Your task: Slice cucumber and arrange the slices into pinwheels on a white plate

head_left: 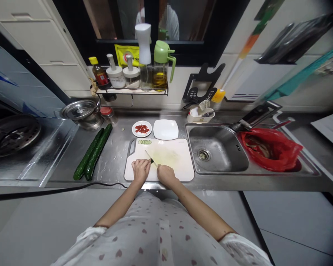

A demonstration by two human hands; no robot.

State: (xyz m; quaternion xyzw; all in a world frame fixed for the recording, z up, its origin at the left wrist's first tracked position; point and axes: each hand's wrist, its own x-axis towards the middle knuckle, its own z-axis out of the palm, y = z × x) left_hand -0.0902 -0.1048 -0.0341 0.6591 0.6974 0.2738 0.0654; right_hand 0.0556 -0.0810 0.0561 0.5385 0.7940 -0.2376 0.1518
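Note:
My right hand is closed round the handle of a kitchen knife, its blade pointing up and to the left over the white cutting board. Beside the blade, my left hand has its fingers bent together and pressed down on a cucumber piece. Only a small dark green end of that piece shows past the fingertips. A short row of cucumber slices lies overlapped along the board's top edge. Pale green wetness marks the board's middle.
Two whole cucumbers lie left of the board. Behind it stand a small plate of chopped red chili and a white square plate. To the right are the sink and a red plastic bag. A seasoning rack hangs above.

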